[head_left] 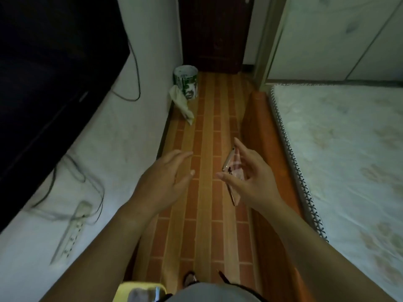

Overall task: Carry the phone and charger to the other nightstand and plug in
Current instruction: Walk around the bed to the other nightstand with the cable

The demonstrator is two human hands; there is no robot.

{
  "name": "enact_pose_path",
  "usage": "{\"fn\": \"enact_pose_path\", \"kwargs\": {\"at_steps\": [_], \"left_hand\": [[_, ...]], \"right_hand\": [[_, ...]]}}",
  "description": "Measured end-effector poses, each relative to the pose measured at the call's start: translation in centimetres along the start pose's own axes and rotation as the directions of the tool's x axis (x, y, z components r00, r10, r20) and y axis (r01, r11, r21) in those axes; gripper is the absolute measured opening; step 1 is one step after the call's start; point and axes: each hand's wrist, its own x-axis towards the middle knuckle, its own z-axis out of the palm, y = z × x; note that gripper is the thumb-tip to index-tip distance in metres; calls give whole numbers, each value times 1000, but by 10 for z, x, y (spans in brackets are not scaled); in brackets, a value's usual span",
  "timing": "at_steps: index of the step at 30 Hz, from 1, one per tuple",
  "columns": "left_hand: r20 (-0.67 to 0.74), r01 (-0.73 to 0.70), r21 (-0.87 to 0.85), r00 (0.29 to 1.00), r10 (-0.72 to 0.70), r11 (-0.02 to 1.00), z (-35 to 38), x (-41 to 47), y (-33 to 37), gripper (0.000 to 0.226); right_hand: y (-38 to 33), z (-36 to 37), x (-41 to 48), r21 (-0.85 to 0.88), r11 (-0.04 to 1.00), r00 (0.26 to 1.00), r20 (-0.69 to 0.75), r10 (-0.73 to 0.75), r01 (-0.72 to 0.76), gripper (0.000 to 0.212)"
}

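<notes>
My right hand (250, 177) holds a pinkish phone (232, 165) on edge between thumb and fingers, over the narrow floor strip beside the bed. A short way to its left my left hand (168, 177) hovers with fingers spread and nothing in it. No charger or cable shows in either hand. A white power strip (72, 231) with dark cables plugged in hangs on the white wall at the left.
A bed with a patterned mattress (349, 160) and an orange wooden side rail (259, 131) fills the right. A dark television (43, 73) is mounted at the left. A green-and-white bin (185, 83) with a crumpled bag stands ahead by a dark door (214, 33).
</notes>
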Motion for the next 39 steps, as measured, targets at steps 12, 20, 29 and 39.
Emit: {"fn": "enact_pose_path", "kwargs": {"at_steps": [12, 20, 29, 39], "left_hand": [[131, -233, -36, 963, 236, 972, 34, 334, -49, 46], [100, -237, -42, 966, 240, 971, 29, 565, -76, 47], [77, -251, 22, 966, 248, 968, 37, 822, -141, 48], [184, -398, -22, 900, 395, 917, 54, 1143, -148, 47]], "right_hand": [[109, -20, 267, -68, 995, 978, -200, 56, -70, 86], [182, -49, 493, -34, 998, 977, -209, 40, -49, 85], [259, -39, 756, 36, 999, 985, -170, 23, -17, 85], [350, -87, 1006, 2, 992, 915, -385, 118, -127, 83]]}}
